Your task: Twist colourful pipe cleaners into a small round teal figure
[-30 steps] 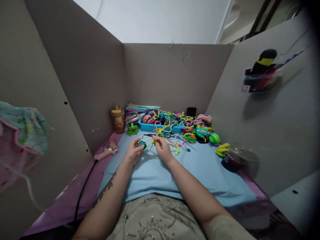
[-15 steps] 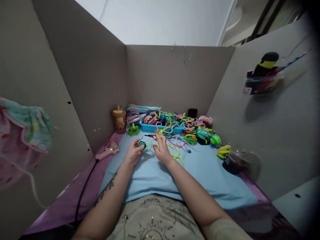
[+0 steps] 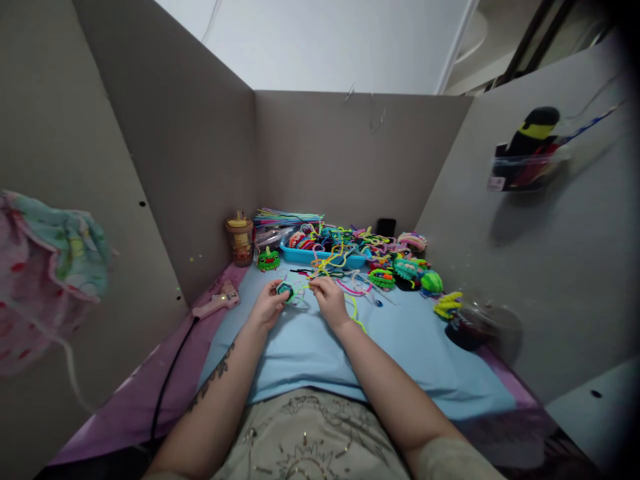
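Note:
My left hand (image 3: 267, 308) is closed around a small hexagon-shaped pipe-cleaner piece (image 3: 285, 291), dark teal with a pale green edge. Loose light green strands stick out from its right side. Just to the right, my right hand (image 3: 330, 301) pinches a yellow-green pipe cleaner (image 3: 306, 287) between thumb and fingertips. Whether this strand joins the hexagon piece cannot be made out. Both hands are above the light blue cloth (image 3: 310, 360). Another bright yellow-green pipe cleaner (image 3: 356, 310) lies on the cloth behind my right wrist.
Behind my hands stands a blue tray (image 3: 325, 258) heaped with coloured pipe cleaners. A green frog-like figure (image 3: 269, 260) and a lidded cup (image 3: 240, 241) are at left, near a pink glue gun (image 3: 217, 303). Fuzzy pieces (image 3: 383, 279) and a dark round container (image 3: 467, 328) sit at right.
My right hand has gone from outstretched fingers to a pinch on a yellow-green pipe cleaner. My left hand keeps its hold on the hexagon piece in nearly the same place.

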A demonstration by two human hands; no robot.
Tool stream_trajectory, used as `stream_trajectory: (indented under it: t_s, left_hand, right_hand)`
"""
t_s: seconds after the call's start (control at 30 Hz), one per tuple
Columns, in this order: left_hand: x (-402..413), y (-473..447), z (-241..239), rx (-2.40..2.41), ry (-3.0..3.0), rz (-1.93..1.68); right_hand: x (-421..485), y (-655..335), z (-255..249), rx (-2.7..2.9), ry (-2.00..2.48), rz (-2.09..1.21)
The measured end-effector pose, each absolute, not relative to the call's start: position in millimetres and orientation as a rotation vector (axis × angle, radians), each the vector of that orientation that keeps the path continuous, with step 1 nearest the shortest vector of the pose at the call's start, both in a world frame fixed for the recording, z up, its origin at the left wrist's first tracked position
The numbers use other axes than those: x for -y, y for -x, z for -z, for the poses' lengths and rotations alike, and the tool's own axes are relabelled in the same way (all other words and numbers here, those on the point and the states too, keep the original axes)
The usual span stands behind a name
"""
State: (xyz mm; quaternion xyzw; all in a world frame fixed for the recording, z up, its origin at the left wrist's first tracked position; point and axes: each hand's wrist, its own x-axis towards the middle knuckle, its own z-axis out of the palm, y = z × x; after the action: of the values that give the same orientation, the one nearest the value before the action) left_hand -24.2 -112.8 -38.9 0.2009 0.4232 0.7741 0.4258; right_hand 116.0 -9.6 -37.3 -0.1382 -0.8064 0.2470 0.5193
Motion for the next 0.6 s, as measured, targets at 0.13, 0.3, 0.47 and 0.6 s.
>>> stream_trajectory:
  t_s: [0.13, 0.3, 0.47, 0.6]
  left_hand:
    - [114.0, 21.5, 37.1, -1.004, -0.568, -1.904]
    - [114.6, 20.4, 36.6, -0.982, -0.602, -1.888]
    - [115.8, 21.2, 35.9, -0.967, -0.599, -1.89]
    - [113.4, 20.2, 39.9, -1.045, -0.676, -1.88]
  right_hand:
    - [10.8, -114.3, 35.9, 1.889, 0.47, -0.488]
    - [18.2, -113.9, 33.5, 1.971, 0.418, -0.452]
    - [22.7, -113.6, 32.3, 2.027, 0.337, -0.479]
    - [22.8, -111.7, 32.8, 2.07, 0.327, -0.474]
